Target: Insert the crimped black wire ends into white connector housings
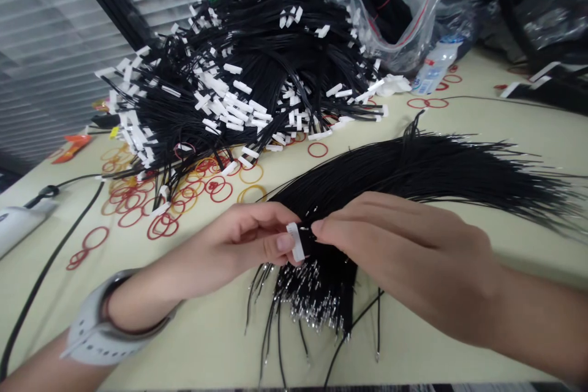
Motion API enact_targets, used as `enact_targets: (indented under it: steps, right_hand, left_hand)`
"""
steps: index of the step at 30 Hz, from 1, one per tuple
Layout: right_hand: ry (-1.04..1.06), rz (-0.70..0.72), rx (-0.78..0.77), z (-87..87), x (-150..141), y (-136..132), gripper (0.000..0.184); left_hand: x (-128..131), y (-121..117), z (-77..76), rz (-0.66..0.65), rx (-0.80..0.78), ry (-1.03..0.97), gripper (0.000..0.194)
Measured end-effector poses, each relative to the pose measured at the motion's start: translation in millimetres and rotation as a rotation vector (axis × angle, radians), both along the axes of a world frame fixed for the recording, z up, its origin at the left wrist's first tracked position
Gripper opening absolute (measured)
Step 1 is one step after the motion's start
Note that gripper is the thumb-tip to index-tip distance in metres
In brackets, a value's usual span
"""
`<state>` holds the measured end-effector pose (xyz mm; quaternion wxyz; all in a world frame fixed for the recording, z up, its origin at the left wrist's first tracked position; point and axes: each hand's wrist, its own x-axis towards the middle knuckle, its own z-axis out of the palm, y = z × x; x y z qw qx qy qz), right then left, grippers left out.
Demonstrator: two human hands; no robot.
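My left hand pinches a small white plastic connector housing between thumb and fingers. Right beside it, my right hand has its thumb and fingertips closed on a thin black wire, whose small metal terminal points at the housing. Whether the terminal touches the housing I cannot tell. Beneath both hands lies a thick bundle of loose black wires, curving away to the right. The bundle's near ends carry many shiny metal terminals.
A big heap of black wires with white connectors stands at the back. Red and yellow rubber bands are scattered left. A plastic bag of wires and a bottle stand behind. A black cable crosses the table's left side.
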<state>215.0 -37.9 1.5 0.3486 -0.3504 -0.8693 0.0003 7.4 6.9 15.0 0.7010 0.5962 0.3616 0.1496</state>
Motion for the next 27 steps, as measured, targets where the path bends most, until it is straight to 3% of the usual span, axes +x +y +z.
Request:
enact_targets:
  steps: [4, 10, 17, 23, 27]
  right_hand:
    - [-0.039, 0.034, 0.067, 7.0, -1, 0, 0.042]
    - [-0.059, 0.058, 0.097, 9.4, 0, 1, 0.038]
    - [0.001, 0.066, 0.066, 6.7, -4, 0, 0.031]
    - [-0.025, 0.123, 0.015, 4.1, -4, -2, 0.028]
    - [-0.003, 0.042, -0.012, -1.4, 0, 3, 0.023]
  left_hand:
    - [1, 1, 0.6, -0.017, -0.019, -0.006, 0.009]
    - [3, -1, 3.3, 0.012, -0.058, -0.007, 0.01]
    - [1, -2, -0.2, -0.018, -0.087, -0.027, 0.008]
    - [6, -4, -0.5, -0.028, -0.008, 0.016, 0.01]
    - [5, -2, -1.3, 0.017, -0.055, -0.027, 0.009]
